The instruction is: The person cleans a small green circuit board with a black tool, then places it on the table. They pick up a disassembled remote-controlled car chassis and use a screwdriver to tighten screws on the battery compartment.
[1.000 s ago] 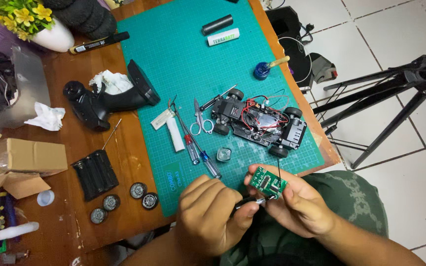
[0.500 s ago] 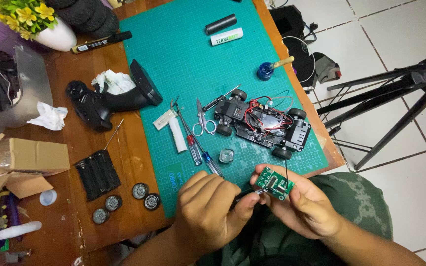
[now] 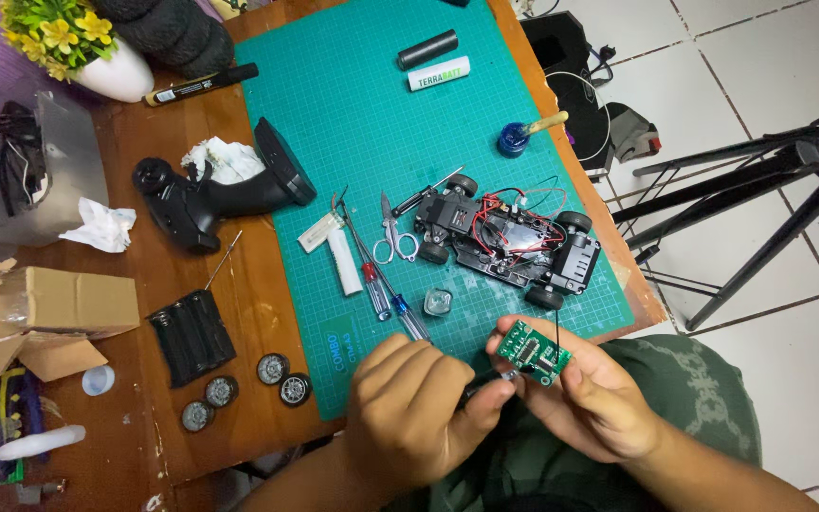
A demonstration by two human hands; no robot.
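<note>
Tool point(image 3: 482, 387) mostly hidden in left hand point(image 3: 419, 408)

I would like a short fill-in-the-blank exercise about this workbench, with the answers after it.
1. The right hand holds a small ____ circuit board.
2. The toy car chassis lies on the teal cutting ____.
3. Beside the black battery holder lie ____ loose wheels.

Missing words: green; mat; four
</note>
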